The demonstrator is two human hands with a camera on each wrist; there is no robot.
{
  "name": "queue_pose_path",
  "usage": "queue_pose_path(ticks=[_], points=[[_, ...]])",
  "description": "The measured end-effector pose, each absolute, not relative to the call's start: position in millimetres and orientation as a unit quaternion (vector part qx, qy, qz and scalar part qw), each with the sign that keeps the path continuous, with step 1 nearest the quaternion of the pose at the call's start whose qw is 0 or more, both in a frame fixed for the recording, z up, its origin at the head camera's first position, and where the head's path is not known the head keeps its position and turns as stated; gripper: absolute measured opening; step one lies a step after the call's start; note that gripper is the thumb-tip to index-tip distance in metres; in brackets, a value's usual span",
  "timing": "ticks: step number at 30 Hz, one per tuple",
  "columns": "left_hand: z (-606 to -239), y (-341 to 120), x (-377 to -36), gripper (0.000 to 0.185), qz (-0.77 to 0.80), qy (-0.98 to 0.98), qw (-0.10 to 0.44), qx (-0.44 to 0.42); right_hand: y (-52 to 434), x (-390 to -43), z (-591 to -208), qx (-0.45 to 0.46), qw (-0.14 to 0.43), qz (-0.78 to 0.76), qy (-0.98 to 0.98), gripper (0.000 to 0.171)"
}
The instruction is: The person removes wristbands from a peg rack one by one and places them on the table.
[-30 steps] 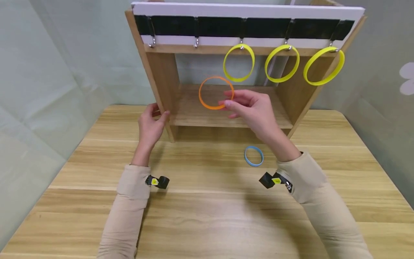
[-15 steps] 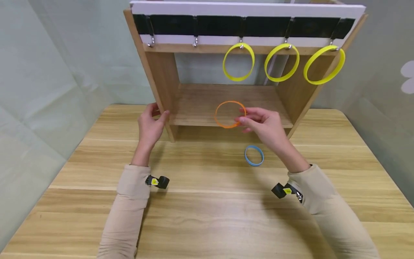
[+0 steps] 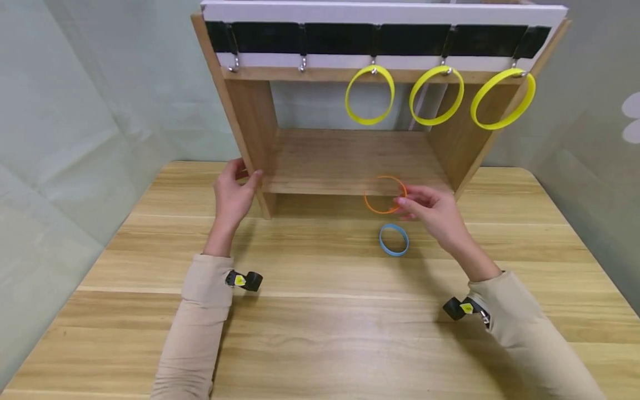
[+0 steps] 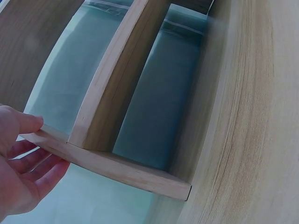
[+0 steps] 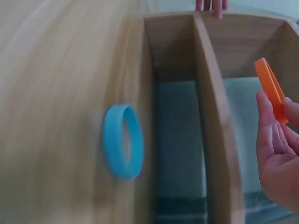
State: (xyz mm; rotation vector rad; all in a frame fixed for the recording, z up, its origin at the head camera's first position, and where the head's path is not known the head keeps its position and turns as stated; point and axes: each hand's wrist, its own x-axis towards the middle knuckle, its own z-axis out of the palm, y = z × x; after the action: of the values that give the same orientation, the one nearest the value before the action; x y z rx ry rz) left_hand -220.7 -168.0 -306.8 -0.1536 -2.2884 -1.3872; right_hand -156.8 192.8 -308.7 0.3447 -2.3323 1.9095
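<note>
Right hand [image 3: 439, 218] pinches a thin, round, bright orange band [image 5: 269, 87] while left hand [image 3: 233, 193] grips a wooden side panel [image 3: 255, 114].

A tilted orange ring [image 5: 270, 88] is pinched by the right grip [image 3: 435, 214] over the desk [image 3: 310, 339], and the upright wooden rack [image 3: 345, 158], held at its left side by the left grip [image 3: 233, 194], is set near the far edge.

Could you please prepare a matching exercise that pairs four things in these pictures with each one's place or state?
Column one:
1. Orange ring
2. Blue ring
3. Yellow rings
4. Left hand

Column two:
A. Lying on the table
B. Gripping the wooden side panel
C. Pinched by the right hand
D. Hanging from hooks

Pairs: 1-C, 2-A, 3-D, 4-B.
</note>
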Motion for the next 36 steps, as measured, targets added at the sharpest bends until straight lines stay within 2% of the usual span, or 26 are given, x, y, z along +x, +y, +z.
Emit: queue_pose_path(ticks=[20,27,36], points=[[-307,-167,-221,0.036,-0.507,-0.829,0.229,-0.053,261,-137,-352,0.063,-0.018,0.615,-0.786,0.046],[-307,-167,-220,0.037,-0.509,-0.828,0.228,-0.053,275,-131,-357,0.047,-0.063,0.605,-0.793,0.044],[-308,-167,-221,0.038,-0.510,-0.829,0.225,-0.052,283,-131,-359,0.033,-0.095,0.592,-0.799,0.045]])
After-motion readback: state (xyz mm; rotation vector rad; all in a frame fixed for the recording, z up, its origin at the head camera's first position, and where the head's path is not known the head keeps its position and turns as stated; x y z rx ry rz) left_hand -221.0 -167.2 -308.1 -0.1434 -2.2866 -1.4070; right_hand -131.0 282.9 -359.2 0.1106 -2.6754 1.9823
